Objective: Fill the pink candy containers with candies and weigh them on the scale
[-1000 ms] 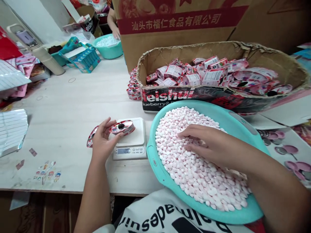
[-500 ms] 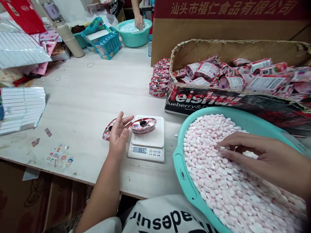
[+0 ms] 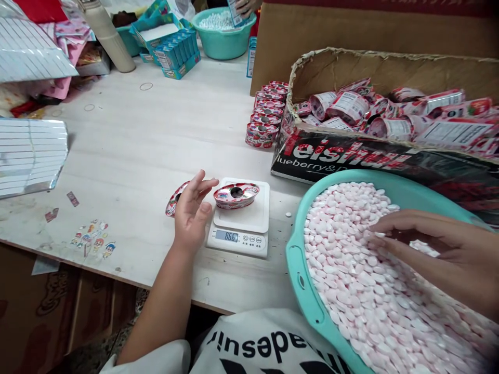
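On the white digital scale [image 3: 249, 221] rests a red and white oval candy pack [image 3: 236, 196] with a dark round hole in its top; the display reads about 86.6. My left hand [image 3: 192, 210] is open at the scale's left side, palm toward the pack, fingers apart and holding nothing. Behind it, partly hidden, a second candy pack [image 3: 171, 203] sits on the table. My right hand [image 3: 432, 254] reaches over the turquoise basin [image 3: 298, 259] of pale pink candies [image 3: 351, 280], thumb and fingers pinched on a candy [image 3: 376, 235] at the surface.
A cut-open carton [image 3: 312, 150] full of red packs stands behind the basin, with a row of packs [image 3: 262, 132] to its left. One loose candy [image 3: 288, 214] lies beside the scale. Further back are blue boxes [image 3: 175, 54], a bottle [image 3: 111, 44] and another person's hand [image 3: 247, 6] over a second basin [image 3: 226, 44].
The scale reading has gone from about 86.5 to 86.6. My view has shifted slightly. The other person's hand now holds a blue box over the far basin.
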Demonstrator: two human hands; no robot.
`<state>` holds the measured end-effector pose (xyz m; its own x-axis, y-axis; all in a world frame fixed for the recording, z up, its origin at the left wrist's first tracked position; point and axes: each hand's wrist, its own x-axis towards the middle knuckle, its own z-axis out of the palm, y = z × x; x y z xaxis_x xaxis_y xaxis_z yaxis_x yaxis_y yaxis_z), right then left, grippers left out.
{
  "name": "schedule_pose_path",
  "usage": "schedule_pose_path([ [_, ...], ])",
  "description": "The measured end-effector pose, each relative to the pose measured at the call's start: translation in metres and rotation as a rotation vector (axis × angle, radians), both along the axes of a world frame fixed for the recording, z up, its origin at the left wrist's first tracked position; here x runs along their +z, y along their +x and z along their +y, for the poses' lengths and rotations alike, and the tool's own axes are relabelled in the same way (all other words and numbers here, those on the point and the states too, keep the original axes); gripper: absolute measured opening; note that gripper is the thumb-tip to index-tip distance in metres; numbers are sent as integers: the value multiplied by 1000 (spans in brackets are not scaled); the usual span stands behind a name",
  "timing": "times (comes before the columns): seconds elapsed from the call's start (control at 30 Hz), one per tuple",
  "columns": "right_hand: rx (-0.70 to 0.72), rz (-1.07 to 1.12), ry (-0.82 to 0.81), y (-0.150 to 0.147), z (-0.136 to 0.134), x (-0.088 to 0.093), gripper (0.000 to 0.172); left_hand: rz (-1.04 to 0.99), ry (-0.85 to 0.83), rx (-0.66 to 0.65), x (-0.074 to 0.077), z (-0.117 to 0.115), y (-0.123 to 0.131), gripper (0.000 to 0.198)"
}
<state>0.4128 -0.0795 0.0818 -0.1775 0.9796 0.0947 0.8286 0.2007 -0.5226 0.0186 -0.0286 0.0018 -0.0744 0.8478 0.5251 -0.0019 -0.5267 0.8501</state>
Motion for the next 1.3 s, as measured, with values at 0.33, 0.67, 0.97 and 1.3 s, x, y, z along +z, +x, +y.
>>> schedule_pose_path([
  [0.33,123,68,188,-48,5,42,14,78,58,65,2,-4,-1,51],
  [0.67,640,-16,-42,-179,108,59,12,171,97,205,2,-10,-10,48],
  [0.97,556,131,-42,-192,117,46,14,253,97,203,1,-10,-11,47],
  [1.3,526,209,30,-180,117,48,13,428,181,336,14,-7,-6,25],
])
